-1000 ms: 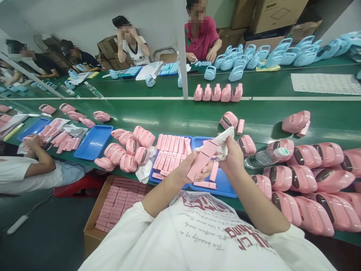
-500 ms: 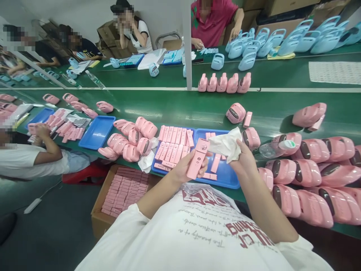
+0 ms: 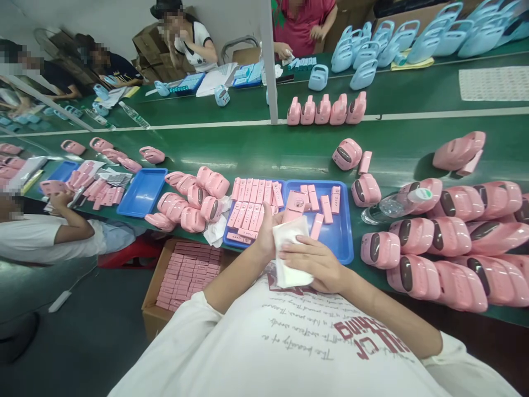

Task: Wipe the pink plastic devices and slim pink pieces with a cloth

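My left hand [image 3: 265, 238] grips a pink rectangular plastic piece [image 3: 298, 200] in front of my chest. Only its far end, with a round printed mark, shows. A folded white cloth [image 3: 290, 230] covers the rest. My right hand [image 3: 316, 263] presses the cloth onto the piece with its fingers laid across it. Just beyond my hands are two blue trays: the left tray [image 3: 225, 238] is filled with rows of small pink pieces [image 3: 248, 215], and the right tray [image 3: 346, 231] has several loose ones [image 3: 325, 209].
Glossy pink handled housings [image 3: 450, 237] crowd the right side, with a clear bottle [image 3: 388, 208] among them. More housings [image 3: 192, 196] are heaped left of the trays. Below stands a carton [image 3: 151, 300] of pink pieces. A co-worker [image 3: 66, 226] sits at left; others work across the green bench.
My right hand has brought the cloth leftward and down onto the pink piece, which was uncovered before. The view has shifted slightly.
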`<state>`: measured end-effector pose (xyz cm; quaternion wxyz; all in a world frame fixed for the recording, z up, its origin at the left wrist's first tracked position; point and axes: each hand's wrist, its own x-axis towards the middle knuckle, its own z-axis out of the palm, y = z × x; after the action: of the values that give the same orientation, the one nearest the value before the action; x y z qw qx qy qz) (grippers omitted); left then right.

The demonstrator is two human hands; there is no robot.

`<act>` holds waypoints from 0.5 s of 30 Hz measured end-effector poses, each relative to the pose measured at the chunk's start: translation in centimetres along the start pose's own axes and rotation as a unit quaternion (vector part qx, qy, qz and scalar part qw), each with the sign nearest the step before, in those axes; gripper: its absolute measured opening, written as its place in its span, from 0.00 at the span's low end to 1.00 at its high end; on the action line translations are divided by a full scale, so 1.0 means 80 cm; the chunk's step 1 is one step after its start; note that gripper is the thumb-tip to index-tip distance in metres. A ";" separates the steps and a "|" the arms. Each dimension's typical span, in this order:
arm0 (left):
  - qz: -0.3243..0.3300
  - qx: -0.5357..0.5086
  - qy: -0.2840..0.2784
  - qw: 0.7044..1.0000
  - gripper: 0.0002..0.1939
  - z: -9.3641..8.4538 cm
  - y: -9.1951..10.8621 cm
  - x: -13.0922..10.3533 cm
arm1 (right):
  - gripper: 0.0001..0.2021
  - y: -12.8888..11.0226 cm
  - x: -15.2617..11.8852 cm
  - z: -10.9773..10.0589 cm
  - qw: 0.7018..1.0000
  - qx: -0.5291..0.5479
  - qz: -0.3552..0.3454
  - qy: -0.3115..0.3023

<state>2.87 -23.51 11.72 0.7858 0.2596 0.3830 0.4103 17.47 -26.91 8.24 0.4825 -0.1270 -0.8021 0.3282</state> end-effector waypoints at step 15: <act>-0.004 -0.026 -0.044 0.999 0.25 0.028 0.009 -0.027 | 0.06 0.004 -0.020 -0.055 0.665 0.281 0.382 0.577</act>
<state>3.54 -25.15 14.37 0.8100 0.2555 0.3380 0.4054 22.00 -25.71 8.36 0.6939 -0.4445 -0.1143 0.5549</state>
